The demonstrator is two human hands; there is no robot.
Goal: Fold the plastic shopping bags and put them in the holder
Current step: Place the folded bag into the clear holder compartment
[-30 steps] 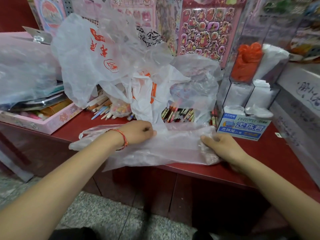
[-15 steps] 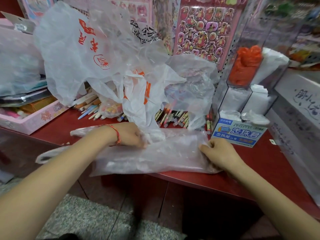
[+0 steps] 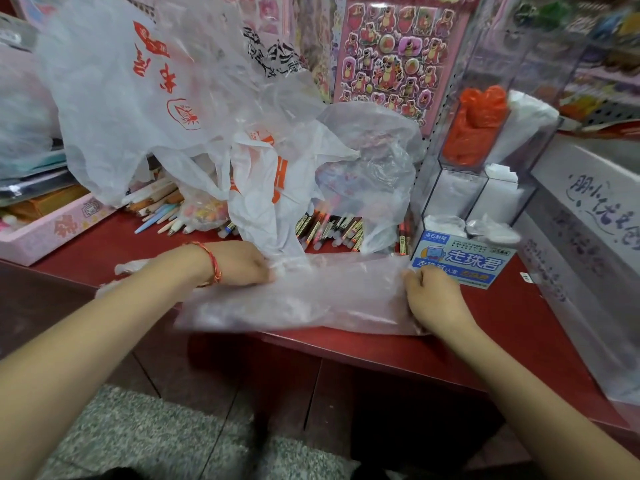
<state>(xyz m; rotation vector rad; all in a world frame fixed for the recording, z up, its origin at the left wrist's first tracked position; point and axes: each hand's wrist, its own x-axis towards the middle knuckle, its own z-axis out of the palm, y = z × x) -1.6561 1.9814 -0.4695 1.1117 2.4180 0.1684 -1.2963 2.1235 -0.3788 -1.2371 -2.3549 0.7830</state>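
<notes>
Bag [image 3: 311,292] lies flat on the worktop [image 3: 512,327], long axis left-right, handles [image 3: 130,268] pointing left I think. Left hand [image 3: 239,263] fingers pinch its far edge, right hand [image 3: 436,301] grips the right end.

I see a dark red counter [image 3: 502,327] running from the left edge of the frame down to the lower right. Flat along its front edge, at centre, lies a clear bag [image 3: 311,296], its lower left corner hanging past the lip. At the left sits a pink tray [image 3: 59,230]. Loose pencils [image 3: 159,206] and a row of pens [image 3: 332,230] lie behind the bag, partly under a heap of crumpled bags [image 3: 263,195]. Right of centre stands a blue-and-white box [image 3: 460,265], with the clear holder [image 3: 460,192] just behind it.
</notes>
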